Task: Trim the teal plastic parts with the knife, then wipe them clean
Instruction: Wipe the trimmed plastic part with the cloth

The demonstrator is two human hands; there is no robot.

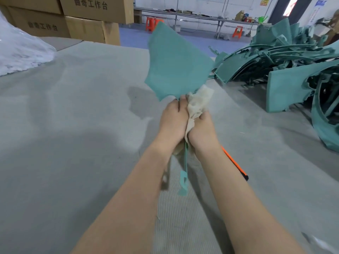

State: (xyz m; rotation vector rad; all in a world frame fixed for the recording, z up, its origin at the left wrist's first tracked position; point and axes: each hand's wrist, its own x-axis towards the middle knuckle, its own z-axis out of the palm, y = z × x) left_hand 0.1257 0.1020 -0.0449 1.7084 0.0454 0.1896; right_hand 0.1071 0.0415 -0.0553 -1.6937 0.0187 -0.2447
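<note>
A teal plastic part [176,63] stands raised above the grey table, its wide panel pointing up and away from me and a thin teal stem hanging below my wrists. My left hand [172,120] grips the part at its narrow lower end. My right hand [201,129] holds a crumpled beige cloth [199,101] pressed against the part right beside the left hand. An orange-and-black knife [236,165] lies on the table, partly hidden under my right forearm.
A heap of teal plastic parts [286,63] fills the table's right side. The table is covered in grey ribbed matting [73,125]. A clear plastic bag [20,52] lies far left, cardboard boxes [77,21] behind it. Benches and orange stools stand in the background.
</note>
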